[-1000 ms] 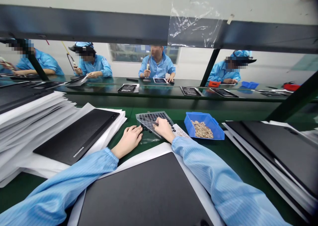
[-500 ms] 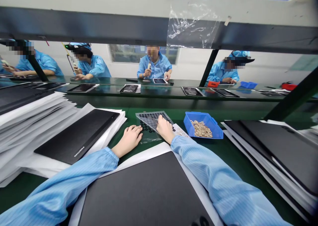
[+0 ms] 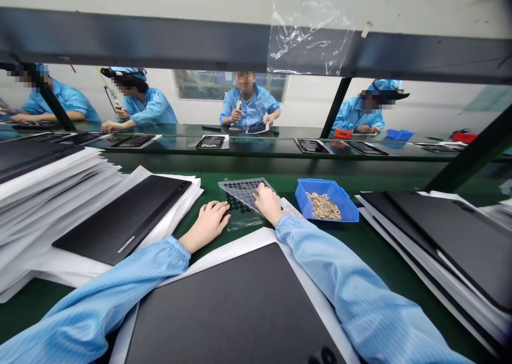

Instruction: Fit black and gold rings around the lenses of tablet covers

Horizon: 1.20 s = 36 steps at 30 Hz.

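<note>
A clear sheet with rows of black ring stickers [image 3: 239, 208] lies on the green bench, its clear top film [image 3: 245, 197] folded back over part of it. My left hand [image 3: 206, 222] lies flat with fingers stretched, fingertips at the sheet's left edge. The fingers of my right hand [image 3: 269, 204] are pinched on the film; its held edge is partly hidden. A white sheet with pale rings [image 3: 291, 208] lies partly behind my right wrist. In front of me a dark tablet back cover [image 3: 224, 305] rests on white paper [image 3: 256, 237].
A blue bin [image 3: 347, 210] holds many small tan rings. Black covers interleaved with white sheets are stacked at left [image 3: 60, 180] and right [image 3: 452, 230]. Another black cover [image 3: 128, 217] lies beside my left arm. Co-workers sit beyond a line with device parts [image 3: 210, 142]. A shelf [image 3: 180, 38] spans overhead.
My right hand has shifted slightly right with the film. My left hand stays in place. Across the line, one co-worker has tilted a device and another's hand has moved left.
</note>
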Tool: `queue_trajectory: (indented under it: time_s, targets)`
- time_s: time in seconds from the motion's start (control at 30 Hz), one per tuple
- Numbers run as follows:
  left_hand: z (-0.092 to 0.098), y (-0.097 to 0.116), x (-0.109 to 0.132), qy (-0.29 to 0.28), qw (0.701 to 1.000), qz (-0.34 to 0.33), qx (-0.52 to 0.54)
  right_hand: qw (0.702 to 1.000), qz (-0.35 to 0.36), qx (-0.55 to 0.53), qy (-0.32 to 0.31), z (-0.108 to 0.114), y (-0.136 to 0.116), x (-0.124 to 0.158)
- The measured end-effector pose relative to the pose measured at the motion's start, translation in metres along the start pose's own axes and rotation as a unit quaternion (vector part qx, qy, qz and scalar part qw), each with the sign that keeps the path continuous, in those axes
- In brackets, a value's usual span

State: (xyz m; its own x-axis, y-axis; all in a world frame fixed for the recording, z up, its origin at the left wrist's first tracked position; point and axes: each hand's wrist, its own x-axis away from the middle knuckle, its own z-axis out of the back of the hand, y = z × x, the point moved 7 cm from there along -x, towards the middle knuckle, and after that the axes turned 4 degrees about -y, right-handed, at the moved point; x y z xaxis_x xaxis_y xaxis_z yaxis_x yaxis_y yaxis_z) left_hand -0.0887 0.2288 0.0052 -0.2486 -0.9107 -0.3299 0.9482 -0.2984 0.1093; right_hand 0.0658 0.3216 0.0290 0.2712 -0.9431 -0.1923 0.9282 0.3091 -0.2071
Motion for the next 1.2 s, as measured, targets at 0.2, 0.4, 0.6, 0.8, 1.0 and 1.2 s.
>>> queue_trajectory:
  time_s: [0.2, 0.4, 0.6, 0.8, 1.0, 1.2]
  targets:
    - [0.002, 0.001, 0.000, 0.000, 1.000, -0.001, 0.004, 1.000, -0.012, 0.018, -0.004, -0.002, 0.006, -0.004]
    - [0.000, 0.001, 0.000, 0.004, 1.000, 0.000, 0.012, 0.999, -0.010, 0.032, -0.001, -0.004, 0.006, -0.005]
    - [0.006, 0.002, 0.000, 0.024, 0.999, -0.001, 0.024, 0.999, -0.012, 0.038, 0.030, 0.001, 0.002, 0.000]
    - [0.007, 0.008, -0.035, -0.006, 0.996, -0.079, 0.033, 0.999, 0.023, 0.016, 0.026, 0.001, -0.002, -0.001]
    - [-0.008, 0.003, -0.057, -0.045, 0.994, -0.090, 0.043, 0.999, 0.041, -0.029, 0.002, 0.001, -0.001, -0.003]
    - [-0.006, -0.003, -0.059, -0.067, 0.993, -0.083, 0.055, 0.993, 0.087, -0.057, -0.062, -0.008, -0.018, -0.005]
